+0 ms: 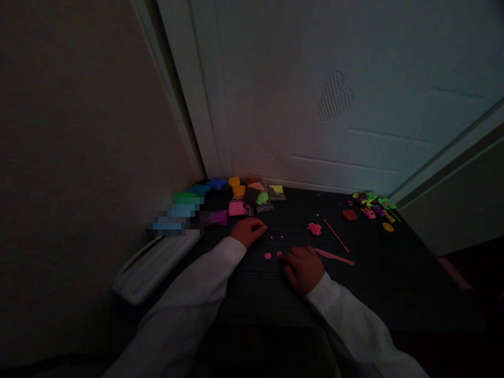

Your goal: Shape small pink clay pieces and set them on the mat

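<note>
My right hand lies low over the dark table, its index finger stretched out and its tip on a flat pink clay disc. Its other fingers are loosely bent. Beside that, to the left, lies a second pink disc. My left hand rests further back, thumb and fingers curled together; whether anything is between the tips cannot be seen. Two tiny pink clay balls sit between the hands. Right of my right hand are a flat pink strip, a thin pink clay roll and a clustered pink clay piece.
Several bags of coloured clay lie along the table's back left. A white pouch-like case is at the left edge. Small coloured clay figures and a reddish lump sit at the back right. A white panel rises behind.
</note>
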A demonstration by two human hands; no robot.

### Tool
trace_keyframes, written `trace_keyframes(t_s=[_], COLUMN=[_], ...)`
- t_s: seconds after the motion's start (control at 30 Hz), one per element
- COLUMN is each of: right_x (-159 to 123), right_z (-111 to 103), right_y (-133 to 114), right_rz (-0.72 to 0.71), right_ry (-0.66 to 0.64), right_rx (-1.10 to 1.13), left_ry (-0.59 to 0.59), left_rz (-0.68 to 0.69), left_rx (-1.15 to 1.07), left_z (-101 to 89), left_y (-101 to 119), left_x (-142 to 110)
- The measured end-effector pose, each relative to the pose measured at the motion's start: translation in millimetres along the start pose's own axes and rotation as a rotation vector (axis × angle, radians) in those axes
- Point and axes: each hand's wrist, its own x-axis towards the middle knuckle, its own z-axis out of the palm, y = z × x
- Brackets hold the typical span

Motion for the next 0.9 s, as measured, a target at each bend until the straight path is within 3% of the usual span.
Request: trace_keyframes(t_s=[0.9], right_x=[-0.6], right_z=[-2.7], right_y=[-1.9], right_rz=[-0.025], right_ry=[-0.04], right_rx=[-0.073], left_ry=[0.004], left_rz=[-0.013], left_rx=[-0.022], left_z=[-3.0], left_y=[6.1], left_x=[-0.8])
